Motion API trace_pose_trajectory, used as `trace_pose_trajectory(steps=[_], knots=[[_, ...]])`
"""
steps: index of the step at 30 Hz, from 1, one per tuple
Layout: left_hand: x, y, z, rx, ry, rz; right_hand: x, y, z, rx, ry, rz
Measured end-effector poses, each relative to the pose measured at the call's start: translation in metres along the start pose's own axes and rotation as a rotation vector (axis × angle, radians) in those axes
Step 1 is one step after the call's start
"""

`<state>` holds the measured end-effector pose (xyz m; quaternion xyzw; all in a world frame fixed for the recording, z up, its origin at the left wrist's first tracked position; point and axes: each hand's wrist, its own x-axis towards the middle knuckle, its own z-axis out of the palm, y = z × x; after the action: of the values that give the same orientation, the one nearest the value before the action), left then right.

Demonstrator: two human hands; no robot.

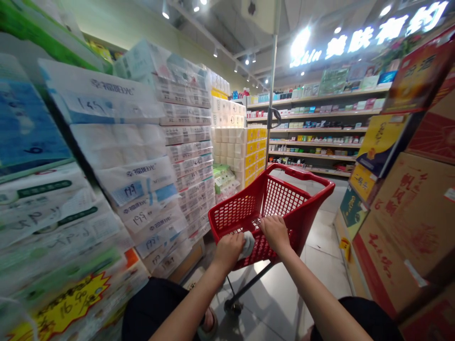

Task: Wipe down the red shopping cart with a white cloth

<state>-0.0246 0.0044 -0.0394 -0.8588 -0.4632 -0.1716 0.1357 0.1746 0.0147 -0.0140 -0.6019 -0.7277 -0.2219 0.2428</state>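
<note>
A red plastic shopping cart stands in the aisle just ahead of me. My left hand is closed on the cart's near rim and also clutches a small white cloth or tissue. My right hand is curled over the same near rim, beside the left. The basket's inside looks empty from here. Both my forearms reach forward from the bottom of the view.
Stacked packs of toilet paper fill the left side close by. Cardboard boxes are piled on the right. Store shelves run along the back, and a metal pole rises behind the cart. Tiled floor lies ahead.
</note>
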Motion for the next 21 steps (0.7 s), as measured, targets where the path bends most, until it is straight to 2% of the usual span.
trace_pose_trajectory(steps=[5, 9, 14, 21], knots=[[0.040, 0.035, 0.001, -0.006, -0.045, 0.013, 0.000, 0.000, -0.002, -0.011, -0.013, -0.019], [0.044, 0.039, 0.001, -0.045, -0.009, 0.052, 0.000, 0.008, 0.001, 0.005, -0.011, -0.031], [0.018, 0.019, -0.001, -0.099, 0.026, 0.067, 0.001, 0.017, 0.004, 0.015, -0.005, -0.036], [-0.034, -0.032, -0.010, -0.227, 0.074, 0.175, 0.003, 0.018, 0.001, 0.053, -0.012, -0.026]])
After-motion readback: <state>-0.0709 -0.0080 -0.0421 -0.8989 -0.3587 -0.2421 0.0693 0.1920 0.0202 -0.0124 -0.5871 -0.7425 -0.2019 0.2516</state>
